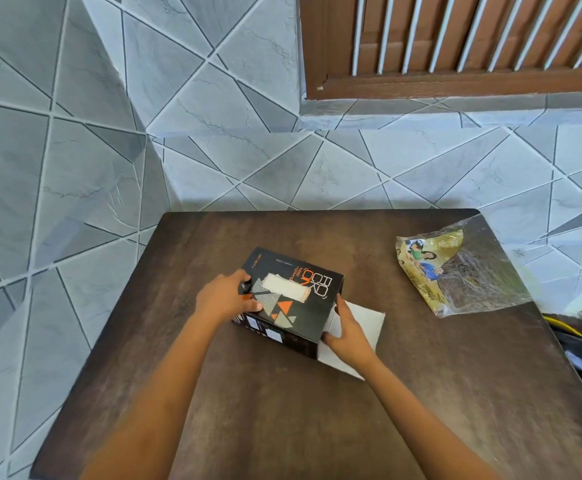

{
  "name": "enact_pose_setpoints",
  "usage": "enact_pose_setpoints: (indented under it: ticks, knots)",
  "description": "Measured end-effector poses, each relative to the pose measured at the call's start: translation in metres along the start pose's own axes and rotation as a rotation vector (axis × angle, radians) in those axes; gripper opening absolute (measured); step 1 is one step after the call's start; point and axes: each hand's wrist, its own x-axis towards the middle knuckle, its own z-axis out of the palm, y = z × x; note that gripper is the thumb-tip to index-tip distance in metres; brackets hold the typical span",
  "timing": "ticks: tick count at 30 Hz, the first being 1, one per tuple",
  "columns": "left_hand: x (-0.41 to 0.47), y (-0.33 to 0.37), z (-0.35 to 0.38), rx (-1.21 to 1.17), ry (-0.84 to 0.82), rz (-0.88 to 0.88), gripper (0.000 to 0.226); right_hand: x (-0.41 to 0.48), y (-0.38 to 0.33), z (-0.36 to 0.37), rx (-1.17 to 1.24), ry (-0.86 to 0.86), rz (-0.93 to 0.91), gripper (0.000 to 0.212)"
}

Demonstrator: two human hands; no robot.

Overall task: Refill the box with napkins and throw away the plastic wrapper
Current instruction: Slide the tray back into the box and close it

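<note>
A black cardboard box [291, 303] is held at both ends on a dark wooden table [282, 410].

The box, printed with orange and grey triangles, is set near the table's middle; white napkins [286, 287] are seen through the oblong slot in its top. The left hand [228, 297] is laid on the box's left end, fingers curled over the top edge and pressed to the card. The right hand [346, 336] is spread flat, fingers apart, on the white open end flap [365, 327] lying on the table. The crinkled plastic wrapper [455, 271], part clear and part printed, is left well apart near the table's far right corner.
</note>
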Motion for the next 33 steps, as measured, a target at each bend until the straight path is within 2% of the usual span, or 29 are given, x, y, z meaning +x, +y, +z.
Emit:
enact_pose_setpoints:
  ticks: [4, 8, 10, 13, 16, 20, 22, 24, 27, 30, 33]
  knots:
    - [-0.033, 0.01, 0.009, 0.159, 0.03, -0.013, 0.054, 0.014, 0.001, -0.018, -0.017, -0.028, 0.001, 0.063]
    - [-0.049, 0.019, 0.018, 0.2, 0.096, 0.013, 0.055, 0.021, 0.002, -0.034, -0.132, -0.093, -0.045, 0.051]
    - [-0.05, 0.019, 0.019, 0.197, 0.097, 0.014, 0.058, 0.024, 0.006, -0.038, -0.306, -0.004, -0.024, 0.051]
    - [-0.05, 0.018, 0.018, 0.195, 0.1, 0.016, 0.06, 0.022, 0.011, -0.042, -0.547, 0.203, 0.251, 0.062]
    - [-0.05, 0.02, 0.018, 0.182, 0.094, 0.007, 0.061, 0.016, 0.011, -0.044, -0.447, 0.284, 0.502, 0.075]
    - [-0.049, 0.021, 0.017, 0.172, 0.108, 0.007, 0.061, 0.019, 0.016, -0.051, -0.247, 0.267, 0.611, 0.071]
    - [-0.049, 0.021, 0.017, 0.176, 0.111, 0.006, 0.061, 0.02, 0.015, -0.057, -0.182, 0.264, 0.575, 0.059]
    - [-0.049, 0.023, 0.018, 0.174, 0.108, -0.001, 0.062, 0.021, 0.005, -0.059, -0.106, 0.275, 0.441, 0.045]
    - [-0.048, 0.026, 0.02, 0.159, 0.108, -0.007, 0.062, 0.026, -0.016, -0.05, -0.047, 0.234, 0.235, 0.036]
    - [-0.048, 0.028, 0.021, 0.148, 0.118, -0.012, 0.063, 0.029, -0.027, -0.033, 0.117, 0.2, 0.202, 0.035]
    - [-0.049, 0.028, 0.022, 0.15, 0.119, -0.018, 0.067, 0.025, -0.021, -0.026, 0.289, 0.313, 0.219, 0.036]
